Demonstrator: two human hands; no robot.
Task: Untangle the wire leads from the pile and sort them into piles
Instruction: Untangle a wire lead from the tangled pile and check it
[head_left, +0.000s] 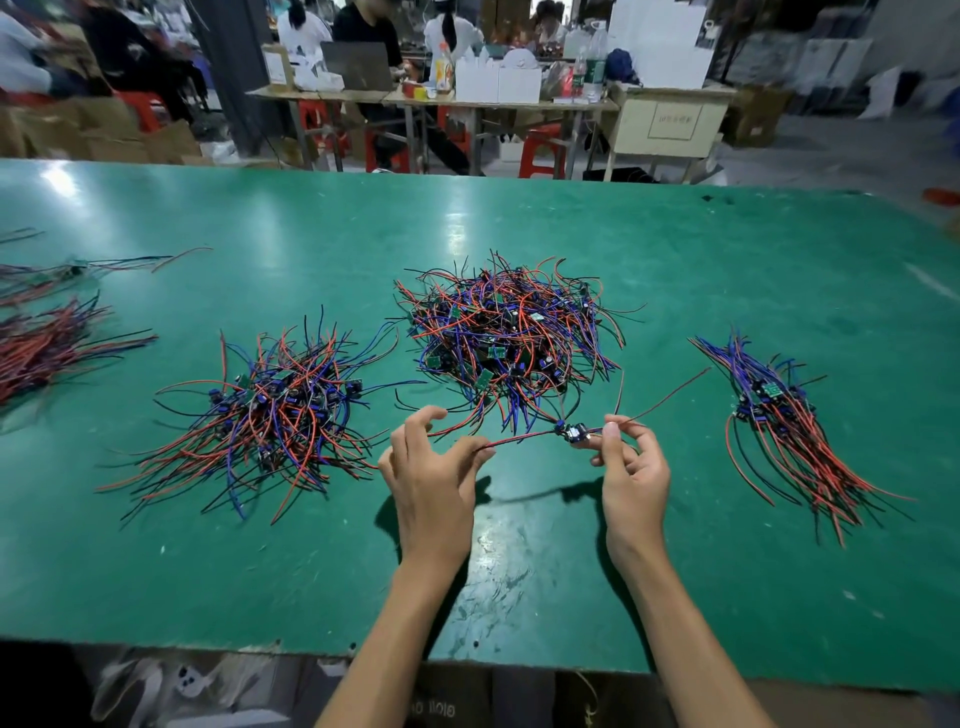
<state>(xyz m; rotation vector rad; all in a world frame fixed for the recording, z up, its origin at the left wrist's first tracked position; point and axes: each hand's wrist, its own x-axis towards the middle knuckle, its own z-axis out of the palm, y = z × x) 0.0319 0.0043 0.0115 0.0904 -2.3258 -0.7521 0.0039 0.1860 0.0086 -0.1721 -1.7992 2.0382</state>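
— What have you got in hand?

— One wire lead (574, 432), held up just above the green table (519, 545), in front of the tangled pile (506, 332). My right hand (631, 475) pinches it beside the small board in its middle; my left hand (434, 475) pinches the red and black wires further along, the other fingers loose.

— How will it handle?

— Light and floppy, I judge. The wires bend anywhere, and the board is the only stiff part, so I'd grip there. One red tail trails back toward the tangle and may snag.

— And around it?

— A loose pile (270, 415) to the left, a combed pile (789, 431) to the right, well apart. More wire bundles (41, 348) lie at the far left edge. Neither pile blocks the way.
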